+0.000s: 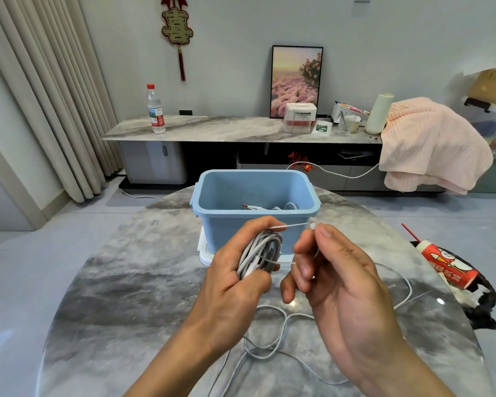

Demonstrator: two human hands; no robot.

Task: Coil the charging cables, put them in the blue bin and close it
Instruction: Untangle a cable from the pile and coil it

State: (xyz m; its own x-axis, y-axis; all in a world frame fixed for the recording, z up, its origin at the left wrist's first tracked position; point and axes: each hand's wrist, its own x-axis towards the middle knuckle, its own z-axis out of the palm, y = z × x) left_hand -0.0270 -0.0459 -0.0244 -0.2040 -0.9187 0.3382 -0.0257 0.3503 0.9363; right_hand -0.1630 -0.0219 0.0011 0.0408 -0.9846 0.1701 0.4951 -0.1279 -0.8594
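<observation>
Coiled white charging cable [259, 252] sits bunched in the left hand [235, 270], whose fingers and thumb curl round the loops, just in front of the open blue plastic bin [212, 202]. A thin white tie [291, 225] runs from the top of the coil across to the right hand [335, 279], which pinches its far end between thumb and forefinger; a second thin strand crosses lower between the two hands, and where it ends is hidden behind the right fingers. Inside the bin, another white cable with a reddish plug [265, 208] lies on the bottom, partly hidden by the near wall. A white flat piece [205, 255] shows under the bin's near edge; whether it is the lid is hard to tell. More loose white cable [272, 333] trails over the round grey marble table [126, 296], passing beneath both wrists and off the lower edge. At the table's right rim lies a red-and-white paper cup with a red straw [447, 266] on a crumpled black bag [481, 308].
</observation>
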